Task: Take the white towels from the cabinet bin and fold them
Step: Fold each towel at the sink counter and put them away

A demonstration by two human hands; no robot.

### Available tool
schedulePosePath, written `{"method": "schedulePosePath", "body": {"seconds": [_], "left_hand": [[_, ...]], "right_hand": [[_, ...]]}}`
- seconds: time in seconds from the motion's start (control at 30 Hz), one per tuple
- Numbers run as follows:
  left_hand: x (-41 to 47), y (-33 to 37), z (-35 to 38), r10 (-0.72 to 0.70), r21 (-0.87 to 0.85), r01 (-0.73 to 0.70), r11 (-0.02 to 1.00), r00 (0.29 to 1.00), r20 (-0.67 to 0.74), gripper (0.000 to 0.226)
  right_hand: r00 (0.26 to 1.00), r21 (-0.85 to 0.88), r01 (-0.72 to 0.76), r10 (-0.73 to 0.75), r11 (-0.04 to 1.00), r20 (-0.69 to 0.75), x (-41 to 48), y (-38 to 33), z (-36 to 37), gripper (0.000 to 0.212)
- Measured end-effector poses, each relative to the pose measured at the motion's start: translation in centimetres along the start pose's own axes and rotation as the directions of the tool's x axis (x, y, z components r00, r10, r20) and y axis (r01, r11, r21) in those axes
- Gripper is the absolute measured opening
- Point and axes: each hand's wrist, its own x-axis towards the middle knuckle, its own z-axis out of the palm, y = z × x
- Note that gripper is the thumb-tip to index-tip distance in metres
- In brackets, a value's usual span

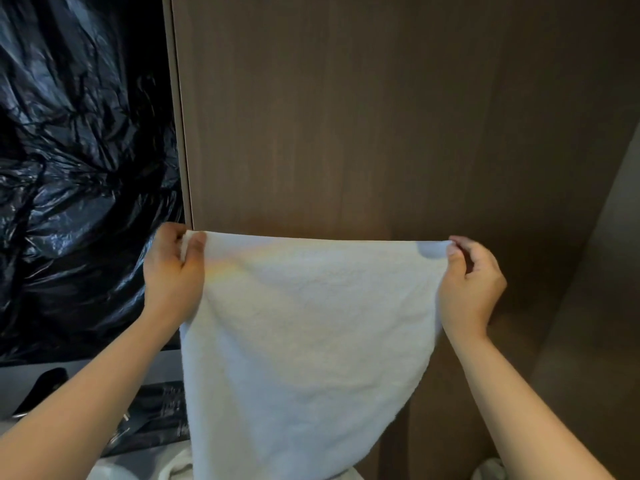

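A white towel hangs spread out in front of me, its top edge stretched level. My left hand pinches the top left corner between thumb and fingers. My right hand pinches the top right corner the same way. The towel's lower part narrows and hangs down to the bottom of the frame. More white cloth shows at the bottom left, below the held towel, partly hidden by it.
A brown wooden cabinet panel fills the view straight ahead. Crumpled black plastic sheeting covers the left side. Below it lies a grey surface with dark objects. A bit of white sits at the bottom right.
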Motion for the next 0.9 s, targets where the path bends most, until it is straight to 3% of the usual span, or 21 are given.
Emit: {"method": "schedulePosePath", "body": {"seconds": [0.13,0.23,0.5,0.9], "left_hand": [[0.0,-1.3,0.4,-0.016,0.200,-0.009,0.980,0.992,0.125,0.021],[-0.7,-0.9,0.4,0.024,0.199,-0.048,0.979,0.992,0.122,0.017],[-3.6,1.6,-0.3,-0.108,-0.103,0.125,0.987,0.981,0.160,0.015],[-8.3,8.1,0.8,-0.098,-0.502,0.305,0.809,0.912,0.397,0.013]], "right_hand": [[0.993,-0.199,-0.036,0.058,0.979,0.104,-0.5,1.4,1.2,0.026],[0.995,-0.303,-0.010,0.038,0.953,0.088,-1.1,2.1,1.1,0.026],[0.997,-0.073,-0.055,0.058,0.996,0.040,-3.2,0.7,-1.3,0.020],[0.987,0.233,-0.087,0.053,0.969,0.148,-7.6,-7.4,-2.2,0.009]]}}
